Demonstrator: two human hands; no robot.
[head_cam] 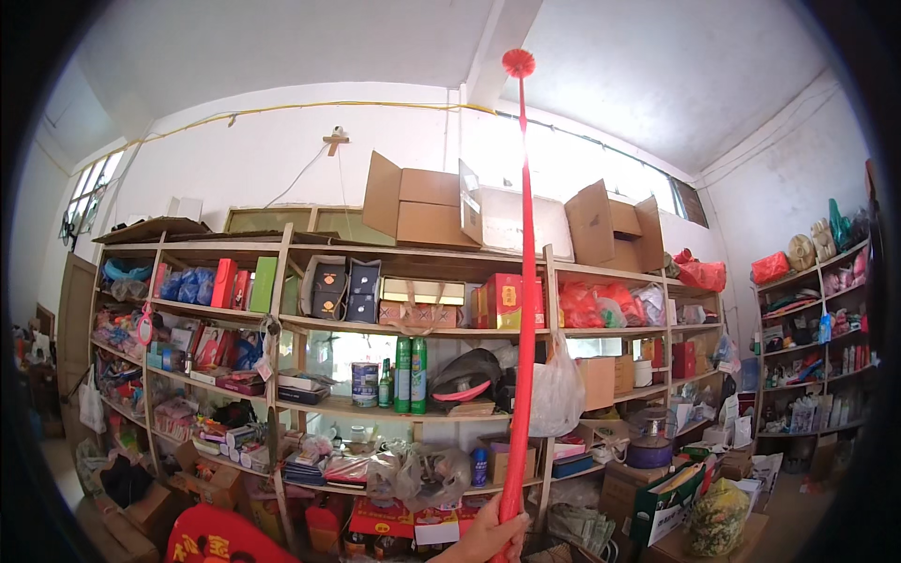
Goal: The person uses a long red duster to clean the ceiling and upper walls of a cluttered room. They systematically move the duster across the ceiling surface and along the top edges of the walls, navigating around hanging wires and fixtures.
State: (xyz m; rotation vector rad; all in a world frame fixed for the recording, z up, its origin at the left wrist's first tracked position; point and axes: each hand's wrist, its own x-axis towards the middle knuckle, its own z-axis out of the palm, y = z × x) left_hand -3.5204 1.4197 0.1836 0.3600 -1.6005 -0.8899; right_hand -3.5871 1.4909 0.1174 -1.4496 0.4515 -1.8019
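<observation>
My left hand [501, 529] comes in from the bottom edge, its fingers wrapped around the lower part of a long red pole [525, 338]. The pole stands nearly upright and tapers toward the top, where it ends in a round red bristle head like a ceiling duster's [519, 63]. That head appears in front of the ceiling beam [501, 42]; whether it touches the beam I cannot tell. Behind the pole is a wooden shelf unit [422, 250] full of goods. My right hand is out of view.
Open cardboard boxes [436, 222] top the shelves, with another [619, 229] to the right. A plastic bag [556, 394] hangs beside the pole. A small camera [338, 131] sits on a wall bracket. A yellow conduit [295, 109] crosses the wall. A red chair back [218, 538] stands at lower left.
</observation>
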